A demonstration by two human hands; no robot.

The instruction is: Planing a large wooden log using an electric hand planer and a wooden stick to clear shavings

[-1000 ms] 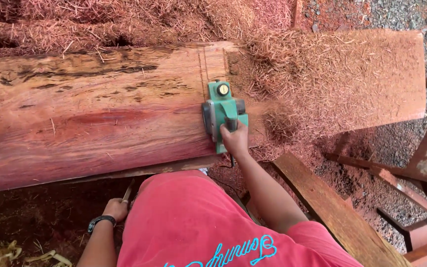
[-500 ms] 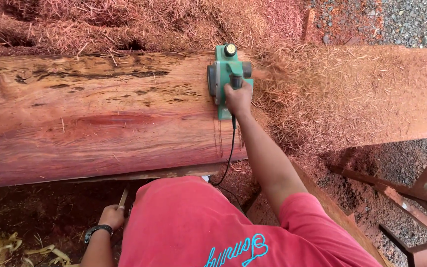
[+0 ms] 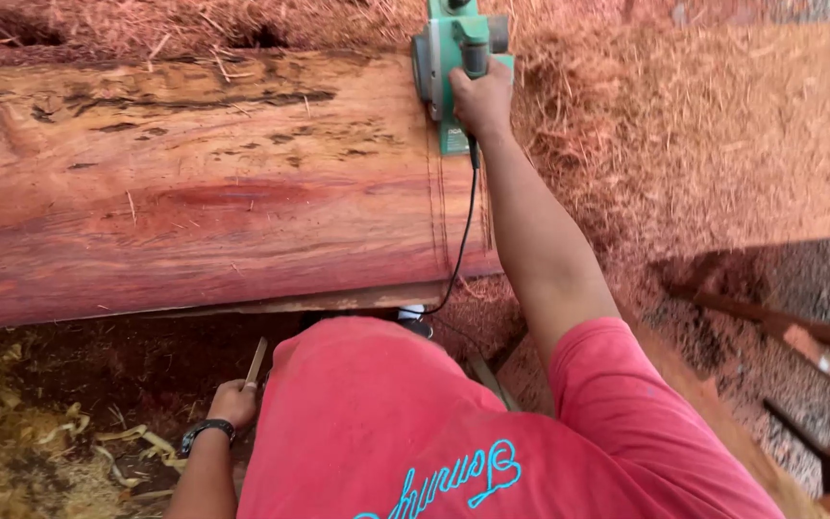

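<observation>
Head view: I see my right hand (image 3: 480, 96) wrapped tight around the handle of the green electric planer (image 3: 453, 67), arm stretched out. The planer sits at the far edge of the big reddish log (image 3: 194, 202), partly cut off by the top of the picture. A second ago it was at the near edge of the log, half a second ago mid-way across; so the tool has run a full pass across the log's width, away from me. Its black cord (image 3: 458, 250) trails back over the planed face and drops off the near edge. Faint lines on the wood run along the cord, at the boundary between the smooth red surface to the left and the heap of wood shavings (image 3: 684, 144) covering the log to the right. I judge this stroke is about at its end.

My left hand (image 3: 232, 402), with a dark wristband (image 3: 206, 431), hangs low below the log's near edge, fingers closed around a thin pale stick-like thing (image 3: 256, 363); it has barely shifted. What that piece is I cannot tell.
</observation>
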